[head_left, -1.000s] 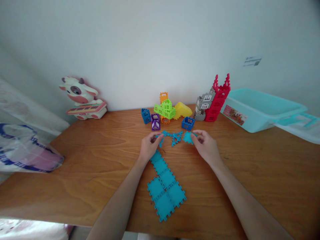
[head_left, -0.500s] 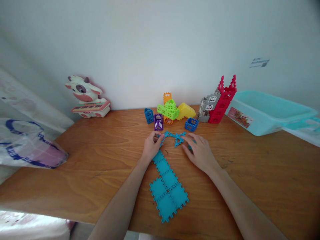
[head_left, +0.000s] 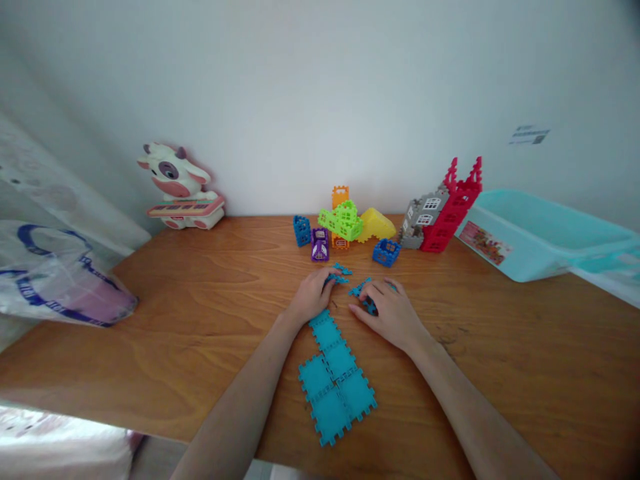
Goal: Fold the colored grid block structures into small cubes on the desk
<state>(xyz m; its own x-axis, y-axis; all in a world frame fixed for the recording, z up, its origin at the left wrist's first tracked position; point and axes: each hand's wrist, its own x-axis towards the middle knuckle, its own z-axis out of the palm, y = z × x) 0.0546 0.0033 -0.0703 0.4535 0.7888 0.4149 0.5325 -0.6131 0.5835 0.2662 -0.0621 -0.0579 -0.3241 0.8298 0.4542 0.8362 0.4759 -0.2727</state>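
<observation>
While both bare hands work low on a wooden table, the left hand curls its fingertips onto small teal pieces. The right hand lies palm down, fingers bent over a teal cluster just beside them. Whether either hand actually grips its pieces cannot be told. Between the forearms, touching the left hand's heel, a flat teal mat of interlocked square tiles runs toward the table's near edge.

Behind the hands stand a purple car, two blue cubes, a green block build, an orange piece and a yellow ramp. To the right, a grey house leans against a red tower. Next to the tower sits a pale teal bin with a picture label, its print too small to read. A sticker on the wall is also illegible. Far left, a cow toy stands against the wall, and a plastic bag carries blue lettering that cannot be made out.
</observation>
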